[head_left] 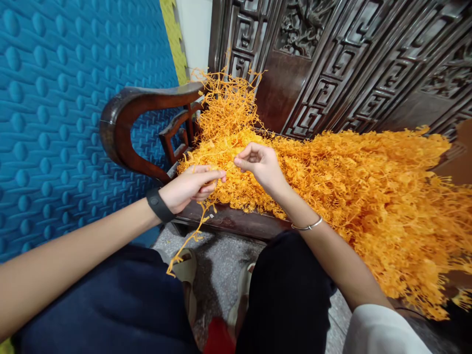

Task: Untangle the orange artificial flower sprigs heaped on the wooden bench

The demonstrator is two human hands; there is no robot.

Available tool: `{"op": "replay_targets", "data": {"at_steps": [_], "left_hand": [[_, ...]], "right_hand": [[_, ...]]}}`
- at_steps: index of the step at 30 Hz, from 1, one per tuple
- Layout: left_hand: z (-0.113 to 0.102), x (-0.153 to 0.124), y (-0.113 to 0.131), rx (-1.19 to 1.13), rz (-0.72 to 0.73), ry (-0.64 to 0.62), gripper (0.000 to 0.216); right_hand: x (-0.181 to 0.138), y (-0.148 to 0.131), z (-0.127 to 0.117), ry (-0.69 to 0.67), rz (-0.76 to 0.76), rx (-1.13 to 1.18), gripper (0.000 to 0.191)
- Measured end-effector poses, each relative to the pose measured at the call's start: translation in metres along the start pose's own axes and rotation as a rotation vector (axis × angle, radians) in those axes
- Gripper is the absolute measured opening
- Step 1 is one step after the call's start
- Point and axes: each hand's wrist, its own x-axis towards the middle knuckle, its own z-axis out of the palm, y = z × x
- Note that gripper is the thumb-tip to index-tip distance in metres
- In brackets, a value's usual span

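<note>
My left hand (197,186), with a black band at the wrist, is closed on an orange branched plastic sprig (195,236). The sprig's stem dangles below my fingers toward my knees. My right hand (260,164) is just to the right, its thumb and forefinger pinched together near the left fingertips. Whatever lies in that pinch is too small to make out. Behind and beneath both hands spreads a large heap of similar orange sprigs (324,187).
The heap lies on a dark wooden bench (239,221) with a carved backrest (313,93) and a curved armrest (121,123) at left. A blue textured mat (73,123) stands beyond it. Sandals (186,270) rest on the speckled floor (217,260); something red (219,337) lies between the feet.
</note>
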Motion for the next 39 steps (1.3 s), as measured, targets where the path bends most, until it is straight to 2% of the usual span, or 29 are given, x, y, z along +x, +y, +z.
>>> {"op": "replay_targets", "data": {"at_steps": [3,5,7,9,10,11,14,16,19,23,25,27,31,35,39], "left_hand": [[0.0,-0.001,0.002,-0.036,-0.009,0.01,0.018],[-0.002,-0.005,0.001,-0.053,-0.025,0.035,0.018],[-0.004,-0.011,0.0,-0.036,-0.069,0.027,0.022],[-0.008,-0.019,-0.001,-0.011,-0.1,0.004,0.025],[-0.01,-0.021,-0.002,-0.004,-0.096,-0.004,0.025],[-0.011,-0.023,-0.002,0.0,-0.076,-0.002,0.024],[-0.013,-0.023,-0.001,0.017,-0.008,0.015,0.018],[-0.012,-0.02,0.0,0.02,-0.003,0.018,0.019],[-0.009,-0.014,0.002,-0.006,0.001,0.007,0.022],[-0.005,-0.01,0.002,-0.021,0.029,-0.017,0.025],[-0.004,-0.008,0.002,-0.015,0.039,-0.03,0.025],[-0.004,-0.007,0.001,-0.007,0.054,-0.048,0.026],[-0.007,-0.006,0.0,-0.032,0.053,-0.063,0.03],[-0.011,-0.007,-0.002,-0.105,0.005,-0.068,0.043],[-0.013,-0.007,-0.005,-0.081,-0.007,-0.11,0.053]], "right_hand": [[0.003,-0.001,0.006,0.036,-0.068,-0.067,0.028],[0.008,-0.001,-0.001,0.095,-0.132,-0.139,0.022],[0.015,0.004,-0.023,0.261,-0.22,-0.249,0.016],[0.023,0.014,-0.054,0.5,-0.271,-0.332,0.013],[0.025,0.02,-0.069,0.581,-0.264,-0.337,0.011],[0.028,0.028,-0.082,0.606,-0.249,-0.335,0.009],[0.032,0.052,-0.096,0.455,-0.18,-0.33,0.01],[0.036,0.066,-0.089,0.392,-0.163,-0.346,0.01],[0.049,0.079,-0.077,0.372,-0.151,-0.357,0.01],[0.059,0.088,-0.073,0.187,-0.126,-0.333,0.037],[0.057,0.089,-0.073,0.052,-0.146,-0.332,0.053],[0.05,0.088,-0.071,-0.03,-0.161,-0.329,0.061],[0.031,0.073,-0.062,-0.012,-0.114,-0.247,0.053],[0.009,0.032,-0.046,0.023,-0.165,-0.145,0.02],[-0.012,-0.011,-0.026,-0.042,-0.267,-0.18,0.019]]}}
